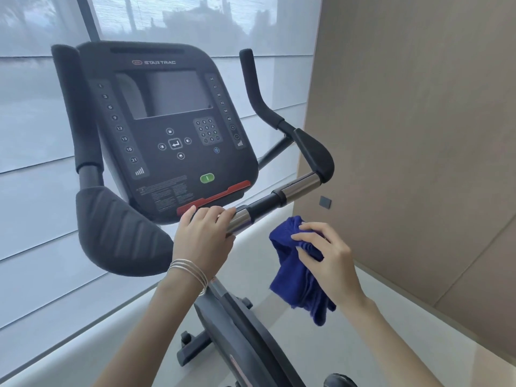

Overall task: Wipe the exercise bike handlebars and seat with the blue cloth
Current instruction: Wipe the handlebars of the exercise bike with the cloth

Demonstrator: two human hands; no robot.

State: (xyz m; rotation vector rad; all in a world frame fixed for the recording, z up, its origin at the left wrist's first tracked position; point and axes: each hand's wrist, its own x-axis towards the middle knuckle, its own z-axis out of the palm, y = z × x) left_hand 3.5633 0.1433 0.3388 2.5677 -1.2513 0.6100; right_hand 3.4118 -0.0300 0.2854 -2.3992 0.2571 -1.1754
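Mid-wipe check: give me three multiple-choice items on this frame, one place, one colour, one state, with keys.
1. Where is the blue cloth? A on the seat; B in the right hand, off the handlebar; C on the floor.
2. Colour of the oval button on the console? A green; B yellow; C white.
3. The left hand: A hangs free; B grips the handlebar; C holds the cloth.
Key: 1 B, held below the bar; 2 A, plainly green; 3 B, it curls over the bar.
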